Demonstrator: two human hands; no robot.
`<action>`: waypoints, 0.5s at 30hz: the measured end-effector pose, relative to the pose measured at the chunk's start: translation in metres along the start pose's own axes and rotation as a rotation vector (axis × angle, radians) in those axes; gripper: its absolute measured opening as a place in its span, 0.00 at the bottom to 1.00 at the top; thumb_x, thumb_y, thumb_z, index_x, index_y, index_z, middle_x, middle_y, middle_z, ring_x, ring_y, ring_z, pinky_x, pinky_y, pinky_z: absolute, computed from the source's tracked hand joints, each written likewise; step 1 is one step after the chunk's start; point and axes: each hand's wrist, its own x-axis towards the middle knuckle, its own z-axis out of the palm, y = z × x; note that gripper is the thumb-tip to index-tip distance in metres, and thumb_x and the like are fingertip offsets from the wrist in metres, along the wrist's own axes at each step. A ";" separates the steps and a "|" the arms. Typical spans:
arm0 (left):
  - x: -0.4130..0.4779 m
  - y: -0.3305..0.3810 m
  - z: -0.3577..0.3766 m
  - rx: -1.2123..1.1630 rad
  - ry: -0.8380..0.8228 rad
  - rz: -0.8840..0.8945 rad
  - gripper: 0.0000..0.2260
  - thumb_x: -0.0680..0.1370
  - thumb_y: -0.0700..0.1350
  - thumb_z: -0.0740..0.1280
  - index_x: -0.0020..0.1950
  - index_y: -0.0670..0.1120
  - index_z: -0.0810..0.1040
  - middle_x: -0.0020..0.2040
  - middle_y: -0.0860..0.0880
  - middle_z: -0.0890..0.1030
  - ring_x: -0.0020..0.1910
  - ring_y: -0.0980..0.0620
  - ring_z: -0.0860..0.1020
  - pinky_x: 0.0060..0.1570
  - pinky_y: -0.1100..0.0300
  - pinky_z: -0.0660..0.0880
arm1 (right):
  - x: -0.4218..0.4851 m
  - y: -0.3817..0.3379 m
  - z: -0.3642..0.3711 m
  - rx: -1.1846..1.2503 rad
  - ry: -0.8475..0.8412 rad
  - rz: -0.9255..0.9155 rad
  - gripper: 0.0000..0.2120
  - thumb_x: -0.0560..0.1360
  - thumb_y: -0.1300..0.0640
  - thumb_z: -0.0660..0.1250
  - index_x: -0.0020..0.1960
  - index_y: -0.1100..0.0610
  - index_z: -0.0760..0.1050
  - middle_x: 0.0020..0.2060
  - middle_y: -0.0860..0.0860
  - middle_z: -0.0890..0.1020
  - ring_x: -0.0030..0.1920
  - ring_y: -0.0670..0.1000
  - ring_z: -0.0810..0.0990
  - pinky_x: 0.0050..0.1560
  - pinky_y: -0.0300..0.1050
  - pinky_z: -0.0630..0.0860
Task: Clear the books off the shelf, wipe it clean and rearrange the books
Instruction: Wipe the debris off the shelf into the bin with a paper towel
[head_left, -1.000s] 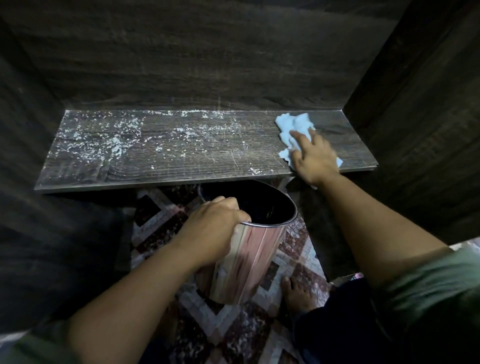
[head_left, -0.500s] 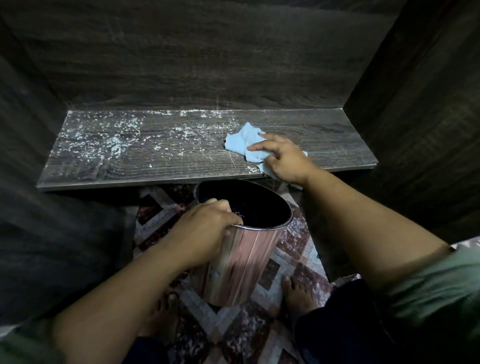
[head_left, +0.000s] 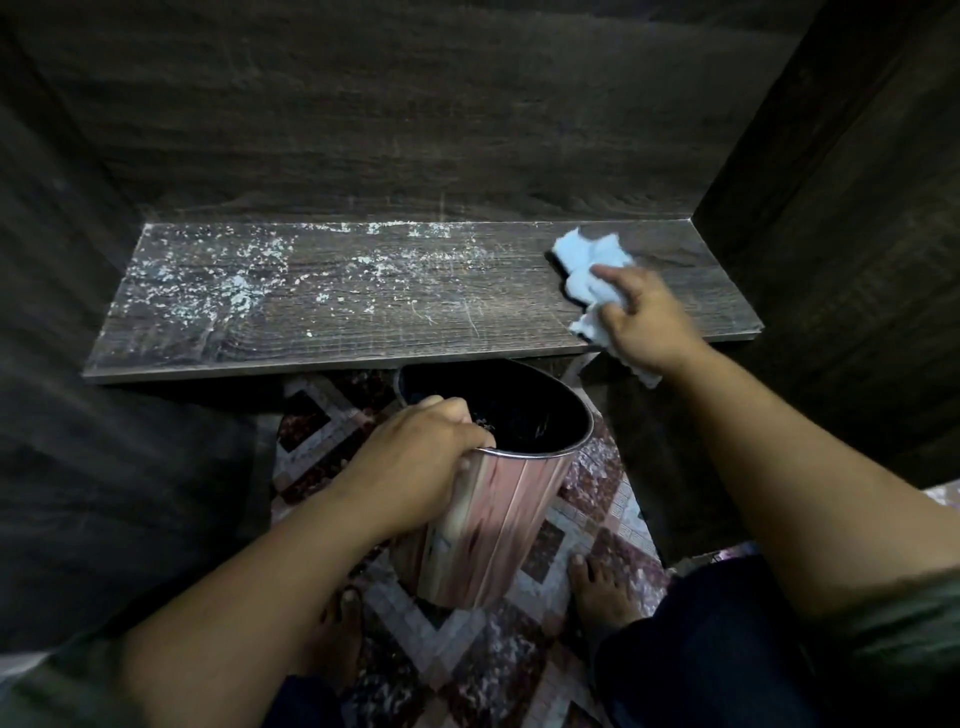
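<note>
I'm gripping crumpled light-blue cloth (head_left: 587, 265), right hand (head_left: 644, 317), on dark woodgrain shelf (head_left: 363, 322); left hand (head_left: 421, 452) gripping pink striped metal bin (head_left: 493, 519) by its rim below, probably for catching white crumbs (head_left: 223, 280).

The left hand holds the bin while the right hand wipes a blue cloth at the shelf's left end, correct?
Not quite. The head view shows the right hand with the blue cloth at the right end of the shelf; the left hand does hold the bin.

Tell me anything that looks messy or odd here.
White specks litter the left and middle of the shelf; the right end by the cloth looks clean. The left hand holds the bin tilted.
</note>
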 end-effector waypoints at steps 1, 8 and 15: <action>0.000 0.000 0.000 -0.002 -0.004 0.001 0.13 0.75 0.41 0.66 0.56 0.55 0.81 0.46 0.52 0.76 0.49 0.50 0.73 0.45 0.58 0.71 | -0.002 0.000 0.010 -0.089 -0.036 -0.010 0.22 0.77 0.56 0.64 0.71 0.47 0.70 0.74 0.58 0.64 0.72 0.59 0.63 0.72 0.48 0.60; 0.000 -0.001 0.003 -0.021 -0.017 0.006 0.13 0.74 0.40 0.66 0.54 0.54 0.81 0.44 0.52 0.74 0.47 0.50 0.72 0.45 0.54 0.74 | -0.023 -0.039 0.016 0.093 -0.249 -0.288 0.18 0.73 0.64 0.66 0.59 0.48 0.80 0.65 0.51 0.73 0.68 0.49 0.69 0.72 0.42 0.61; 0.006 0.005 0.002 -0.038 -0.013 0.022 0.12 0.75 0.39 0.65 0.52 0.53 0.81 0.44 0.52 0.74 0.47 0.49 0.72 0.47 0.52 0.73 | -0.006 0.015 -0.027 0.012 0.244 -0.018 0.19 0.74 0.61 0.64 0.64 0.52 0.78 0.66 0.57 0.73 0.66 0.56 0.71 0.69 0.40 0.62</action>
